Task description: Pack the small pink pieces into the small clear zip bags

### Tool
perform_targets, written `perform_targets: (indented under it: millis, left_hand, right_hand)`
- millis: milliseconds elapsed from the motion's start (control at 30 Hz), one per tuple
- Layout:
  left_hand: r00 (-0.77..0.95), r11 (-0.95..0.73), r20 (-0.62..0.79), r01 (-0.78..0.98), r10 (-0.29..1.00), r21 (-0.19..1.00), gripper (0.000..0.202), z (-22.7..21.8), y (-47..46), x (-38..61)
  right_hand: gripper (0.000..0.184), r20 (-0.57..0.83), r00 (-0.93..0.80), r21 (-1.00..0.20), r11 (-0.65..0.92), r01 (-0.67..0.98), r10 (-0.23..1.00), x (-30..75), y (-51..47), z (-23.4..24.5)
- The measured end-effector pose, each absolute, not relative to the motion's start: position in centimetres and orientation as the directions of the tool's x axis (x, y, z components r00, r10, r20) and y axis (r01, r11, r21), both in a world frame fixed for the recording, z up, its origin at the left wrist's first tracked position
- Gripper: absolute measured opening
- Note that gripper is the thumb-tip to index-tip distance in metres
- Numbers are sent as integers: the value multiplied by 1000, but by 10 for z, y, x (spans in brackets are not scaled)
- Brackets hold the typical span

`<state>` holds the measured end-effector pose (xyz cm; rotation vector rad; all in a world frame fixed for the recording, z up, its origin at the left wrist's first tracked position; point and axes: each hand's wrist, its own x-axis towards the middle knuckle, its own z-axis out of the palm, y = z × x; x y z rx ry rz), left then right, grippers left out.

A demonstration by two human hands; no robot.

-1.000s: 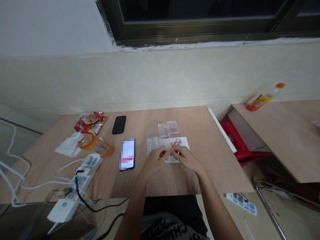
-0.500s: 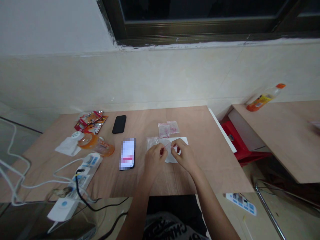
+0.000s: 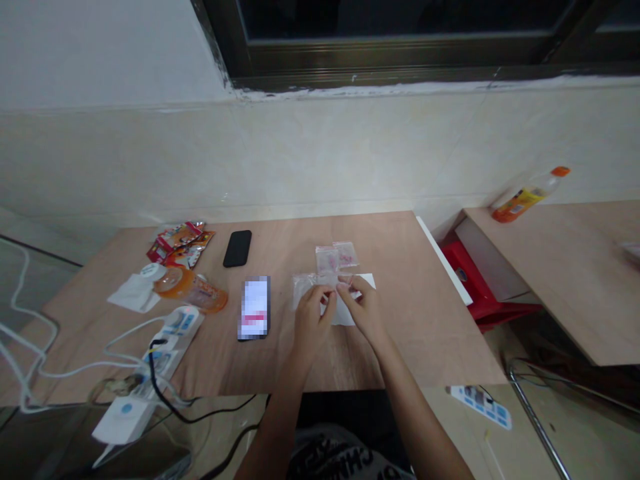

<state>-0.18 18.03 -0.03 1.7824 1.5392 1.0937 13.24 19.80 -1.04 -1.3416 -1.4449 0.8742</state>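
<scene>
Seemingly in the middle of closing it, the left hand and right hand pinch a small clear bag between narrowed fingertips, just above the white sheet on the table. The next move calls for a steady, light pinch along the bag's top edge.

one head-worn camera looks forward and down across the wooden table toward the wall. the left hand and right hand sit close, mid-frame.

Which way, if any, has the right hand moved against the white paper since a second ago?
Yes. The right hand has slid farther from the person across the white paper, toward the two small bags beyond it.
</scene>
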Motion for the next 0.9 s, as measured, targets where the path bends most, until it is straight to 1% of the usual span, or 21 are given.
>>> perform_targets:
  millis: [67,133,167,233,267,333,400,500,633,767,900]
  left_hand:
    - [-147,-89,153,374,977,923,18,-7,184,-6]
    - [-248,50,-8,164,969,985,30,-15,187,-9]
    - [-242,118,-104,45,965,992,36,-18,188,-10]
    - [-139,240,-267,-182,954,953,47,-24,191,-9]
    - [-83,289,-321,-270,943,918,50,-25,191,-9]
    - [-14,348,-381,-380,924,857,54,-27,192,-6]
    - [-2,364,-403,-425,915,829,52,-27,191,-5]
    - [21,354,-385,-442,923,824,49,-22,190,-6]
    - [61,346,-357,-443,932,827,51,-10,188,-12]
    - [114,371,-358,-432,927,822,53,5,187,-17]
    - [70,329,-328,-378,942,865,51,13,186,-21]
  right_hand:
    - [32,127,120,-972,99,214,985,134,202,-15]
    - [35,57,158,-996,45,79,986,137,205,-18]
    - [36,18,169,-1000,17,8,985,139,206,-20]
    - [38,-57,181,-992,-36,-120,982,141,207,-24]
    - [39,-93,184,-983,-60,-173,979,142,208,-26]
    - [41,-165,184,-960,-115,-257,969,143,207,-33]
    - [42,-239,188,-932,-171,-319,952,144,207,-42]
    - [43,-353,169,-876,-261,-406,920,143,206,-56]
    - [41,-468,48,-743,-364,-561,882,139,205,-67]
    - [34,-493,-84,-593,-405,-696,866,130,202,-69]
    - [30,-503,-168,-488,-439,-755,848,124,200,-68]
